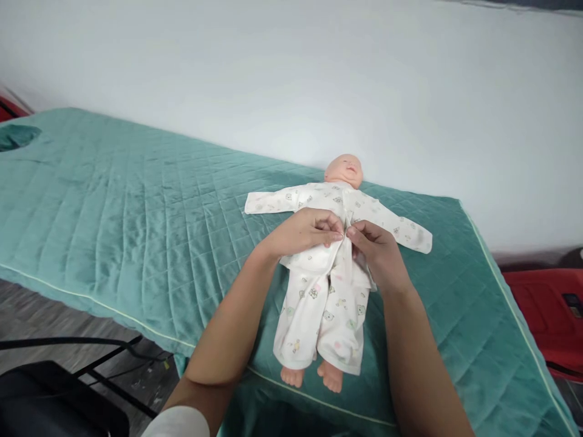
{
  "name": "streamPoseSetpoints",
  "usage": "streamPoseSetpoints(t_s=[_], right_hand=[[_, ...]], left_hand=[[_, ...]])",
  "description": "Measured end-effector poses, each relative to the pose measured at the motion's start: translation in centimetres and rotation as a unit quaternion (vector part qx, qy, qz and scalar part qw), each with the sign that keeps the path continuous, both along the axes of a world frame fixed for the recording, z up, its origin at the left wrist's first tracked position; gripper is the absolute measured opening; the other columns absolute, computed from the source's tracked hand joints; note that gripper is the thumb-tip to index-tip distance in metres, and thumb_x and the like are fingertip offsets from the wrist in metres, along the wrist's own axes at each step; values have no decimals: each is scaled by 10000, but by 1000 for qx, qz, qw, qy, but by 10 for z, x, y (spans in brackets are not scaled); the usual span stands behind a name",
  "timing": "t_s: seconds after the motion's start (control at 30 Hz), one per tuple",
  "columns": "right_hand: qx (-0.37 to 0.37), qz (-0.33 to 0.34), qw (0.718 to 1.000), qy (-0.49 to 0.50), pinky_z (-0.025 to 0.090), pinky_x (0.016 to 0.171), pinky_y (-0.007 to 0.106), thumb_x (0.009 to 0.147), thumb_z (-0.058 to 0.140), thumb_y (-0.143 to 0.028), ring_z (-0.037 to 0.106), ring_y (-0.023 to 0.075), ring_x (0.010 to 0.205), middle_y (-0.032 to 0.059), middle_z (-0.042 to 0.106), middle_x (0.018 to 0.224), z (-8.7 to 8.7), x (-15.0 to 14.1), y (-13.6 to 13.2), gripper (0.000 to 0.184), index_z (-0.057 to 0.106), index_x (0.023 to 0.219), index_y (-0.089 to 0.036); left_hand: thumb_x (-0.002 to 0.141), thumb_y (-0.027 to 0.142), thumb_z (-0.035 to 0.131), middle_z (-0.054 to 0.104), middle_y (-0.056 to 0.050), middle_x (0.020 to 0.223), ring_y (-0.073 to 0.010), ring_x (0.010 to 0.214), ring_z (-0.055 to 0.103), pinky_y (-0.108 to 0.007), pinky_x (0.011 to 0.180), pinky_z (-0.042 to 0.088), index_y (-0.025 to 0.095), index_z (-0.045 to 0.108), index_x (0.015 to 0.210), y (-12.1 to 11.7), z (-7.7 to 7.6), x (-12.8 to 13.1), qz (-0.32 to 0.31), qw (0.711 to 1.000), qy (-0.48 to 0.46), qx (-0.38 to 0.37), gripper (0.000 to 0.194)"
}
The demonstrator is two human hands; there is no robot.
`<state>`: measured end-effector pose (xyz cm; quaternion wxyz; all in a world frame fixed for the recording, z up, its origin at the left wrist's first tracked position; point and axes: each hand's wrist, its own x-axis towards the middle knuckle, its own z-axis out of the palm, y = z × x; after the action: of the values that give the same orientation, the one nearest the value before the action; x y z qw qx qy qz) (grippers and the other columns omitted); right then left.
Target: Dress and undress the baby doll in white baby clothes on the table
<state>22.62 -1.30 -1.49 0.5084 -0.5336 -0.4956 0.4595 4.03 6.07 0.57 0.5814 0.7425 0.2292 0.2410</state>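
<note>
A baby doll [345,170] lies on its back on a teal quilted table cover [113,212], head toward the wall, bare feet near the front edge. It wears a white printed top [319,197] and matching trousers [319,321]. My left hand [303,232] and my right hand [376,249] meet over the doll's belly. Both pinch the front edges of the top where they close, fingertips almost touching. What lies under the fingers is hidden.
A white wall [291,79] runs behind the table. A face hole [16,136] dips into the cover at far left. A red seat [546,315] stands at right. A black object and metal legs [59,394] sit on the floor at lower left.
</note>
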Motion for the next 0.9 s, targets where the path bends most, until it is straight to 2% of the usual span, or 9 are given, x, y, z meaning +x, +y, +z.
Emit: streamPoseSetpoints(t_s=[0.2, 0.4, 0.67, 0.9], right_hand=[[17, 5, 999, -35, 409, 576, 235, 905, 632, -461, 513, 99, 551, -31, 566, 571, -3, -2, 1, 308, 644, 735, -205], [25, -10, 999, -44, 460, 584, 227, 904, 639, -437, 557, 98, 555, -26, 603, 590, -4, -4, 0, 295, 651, 722, -205], [16, -4, 1000, -6, 511, 564, 224, 922, 601, -475, 645, 114, 595, 5, 680, 697, -4, -7, -1, 300, 642, 810, -199], [7, -8, 1000, 5, 535, 564, 238, 923, 595, -479, 712, 159, 662, 43, 732, 758, -4, -9, -2, 299, 631, 841, -194]], left_hand=[[861, 388, 650, 586, 3, 653, -78, 582, 464, -211, 543, 322, 151, 698, 929, 0, 0, 0, 10, 999, 7, -29, 251], [836, 323, 685, 602, 1, 682, -77, 615, 530, -207, 578, 402, 139, 698, 891, 1, -3, 2, 25, 998, -18, -55, 193], [811, 274, 694, 604, 4, 641, -79, 579, 537, -203, 542, 400, 143, 664, 829, 3, -9, 4, 46, 998, -10, -45, 136], [796, 304, 700, 648, -13, 674, -86, 613, 571, -203, 573, 429, 137, 690, 794, 2, -2, 2, 60, 997, 36, -23, 168]])
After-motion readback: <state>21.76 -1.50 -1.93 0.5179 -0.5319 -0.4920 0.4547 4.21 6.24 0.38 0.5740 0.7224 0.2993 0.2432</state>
